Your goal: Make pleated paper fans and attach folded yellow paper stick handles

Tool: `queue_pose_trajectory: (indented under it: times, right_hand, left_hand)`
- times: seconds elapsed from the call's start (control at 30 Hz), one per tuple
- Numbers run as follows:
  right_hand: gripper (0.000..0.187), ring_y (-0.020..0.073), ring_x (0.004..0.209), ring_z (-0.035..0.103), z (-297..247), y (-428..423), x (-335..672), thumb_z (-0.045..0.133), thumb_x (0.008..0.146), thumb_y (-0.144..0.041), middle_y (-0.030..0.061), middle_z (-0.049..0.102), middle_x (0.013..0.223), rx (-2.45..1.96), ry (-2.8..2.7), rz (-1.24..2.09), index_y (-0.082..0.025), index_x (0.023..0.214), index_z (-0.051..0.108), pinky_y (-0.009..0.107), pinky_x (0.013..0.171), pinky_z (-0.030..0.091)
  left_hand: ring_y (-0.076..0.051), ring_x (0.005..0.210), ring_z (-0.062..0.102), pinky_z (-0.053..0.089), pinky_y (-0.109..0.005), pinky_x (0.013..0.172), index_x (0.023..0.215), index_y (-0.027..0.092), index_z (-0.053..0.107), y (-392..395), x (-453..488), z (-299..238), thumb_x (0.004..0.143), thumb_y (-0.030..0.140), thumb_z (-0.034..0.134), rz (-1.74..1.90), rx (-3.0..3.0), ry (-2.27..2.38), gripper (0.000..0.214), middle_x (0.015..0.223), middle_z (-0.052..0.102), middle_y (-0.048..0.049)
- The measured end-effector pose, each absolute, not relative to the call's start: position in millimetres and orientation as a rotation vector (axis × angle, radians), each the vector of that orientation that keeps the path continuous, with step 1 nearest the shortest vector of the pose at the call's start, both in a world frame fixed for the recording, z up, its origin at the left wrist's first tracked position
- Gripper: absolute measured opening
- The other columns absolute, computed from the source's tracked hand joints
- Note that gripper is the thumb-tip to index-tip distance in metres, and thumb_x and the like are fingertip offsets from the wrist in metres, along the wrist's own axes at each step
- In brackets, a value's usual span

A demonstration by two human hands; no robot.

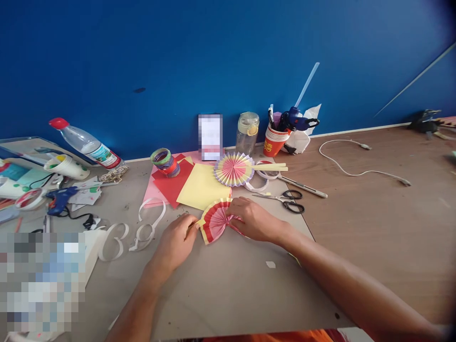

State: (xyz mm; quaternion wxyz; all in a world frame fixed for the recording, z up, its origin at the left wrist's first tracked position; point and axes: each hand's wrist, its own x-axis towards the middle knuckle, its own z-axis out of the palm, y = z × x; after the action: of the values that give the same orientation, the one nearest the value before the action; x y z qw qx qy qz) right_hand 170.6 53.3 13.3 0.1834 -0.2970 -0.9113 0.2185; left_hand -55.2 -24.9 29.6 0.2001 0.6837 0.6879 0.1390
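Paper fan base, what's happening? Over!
Left hand pinching yellow edge of pleated fan; right hand on its folds. Fan partly spread. Yellow sheet close behind, scissors farther off.

Two each of pleated paper fans (234,169) and pale sticks (280,165). Just one each of left hand (179,239), right hand (253,219), upright phone (210,137), red-capped bottle (100,151), clear tumbler (247,137), multicoloured pot (166,164), white cable (356,175) and fully visible scissors (284,198).
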Motion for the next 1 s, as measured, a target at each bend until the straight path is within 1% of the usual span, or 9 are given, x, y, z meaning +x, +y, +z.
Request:
queue_pose_trajectory:
  times: [0.1,0.23,0.33,0.47,0.6,0.73,0.9,1.0]
  right_hand:
    - [0.014,0.0174,0.073,0.052,12,57,172,0.053,0.081,-0.008,0.0058,0.06,0.075,-0.935,-2.533,0.528,-0.015,0.078,0.065,0.027,0.067,0.038]
    - [0.017,0.0171,0.073,0.053,11,68,180,0.049,0.086,-0.012,0.0057,0.061,0.077,-1.221,-2.423,0.349,-0.016,0.077,0.063,0.027,0.069,0.038]
    - [0.019,0.0176,0.077,0.054,9,81,191,0.047,0.087,-0.013,0.0059,0.061,0.081,-1.383,-2.361,0.266,-0.016,0.08,0.064,0.027,0.071,0.038]
    - [0.02,0.0238,0.088,0.053,1,99,207,0.049,0.084,-0.013,0.0111,0.061,0.092,-1.523,-2.322,0.188,-0.015,0.093,0.067,0.033,0.078,0.038]
    - [0.024,0.0287,0.094,0.049,-5,104,215,0.053,0.081,-0.015,0.0145,0.059,0.098,-1.597,-2.352,0.144,-0.015,0.1,0.068,0.038,0.08,0.037]
    - [0.021,0.031,0.101,0.045,-7,103,213,0.056,0.081,-0.021,0.0125,0.058,0.103,-1.564,-2.44,0.142,-0.019,0.097,0.069,0.04,0.08,0.034]
    - [0.015,0.0302,0.105,0.044,-9,105,213,0.054,0.082,-0.021,0.0118,0.06,0.101,-1.579,-2.442,0.182,-0.017,0.085,0.068,0.041,0.083,0.031]
    - [0.013,0.0277,0.103,0.048,-4,107,215,0.054,0.082,-0.02,0.0099,0.063,0.099,-1.585,-2.416,0.229,-0.017,0.083,0.066,0.041,0.086,0.03]
  left_hand:
    - [-0.017,0.074,0.059,0.042,-0.028,0.067,0.08,0.021,0.057,-22,-60,23,0.09,0.026,0.039,0.328,2.062,1.951,0.021,0.084,0.062,-0.0021]
    - [-0.021,0.076,0.06,0.042,-0.035,0.074,0.078,0.02,0.059,-20,-62,16,0.089,0.019,0.038,0.139,2.21,1.965,0.024,0.081,0.064,-0.0047]
    - [-0.022,0.078,0.061,0.042,-0.037,0.077,0.079,0.019,0.06,-20,-61,14,0.089,0.016,0.037,0.078,2.271,1.975,0.025,0.082,0.065,-0.0056]
    - [-0.023,0.081,0.062,0.042,-0.038,0.079,0.086,0.019,0.061,-21,-61,11,0.089,0.015,0.037,0.082,2.296,2.011,0.024,0.085,0.066,-0.0062]
    - [-0.024,0.084,0.063,0.044,-0.038,0.079,0.092,0.018,0.061,-20,-64,4,0.088,0.015,0.038,0.187,2.338,2.027,0.023,0.089,0.066,-0.0075]
    - [-0.024,0.083,0.064,0.046,-0.038,0.078,0.097,0.019,0.06,-19,-66,-4,0.088,0.02,0.042,0.408,2.376,2.039,0.021,0.093,0.066,-0.0073]
    - [-0.024,0.089,0.062,0.046,-0.039,0.082,0.098,0.019,0.058,-16,-68,-6,0.088,0.023,0.044,0.582,2.395,2.009,0.018,0.095,0.066,-0.0076]
    - [-0.025,0.092,0.061,0.046,-0.04,0.084,0.098,0.018,0.058,-15,-68,-5,0.089,0.025,0.045,0.685,2.401,2.012,0.017,0.097,0.066,-0.0087]
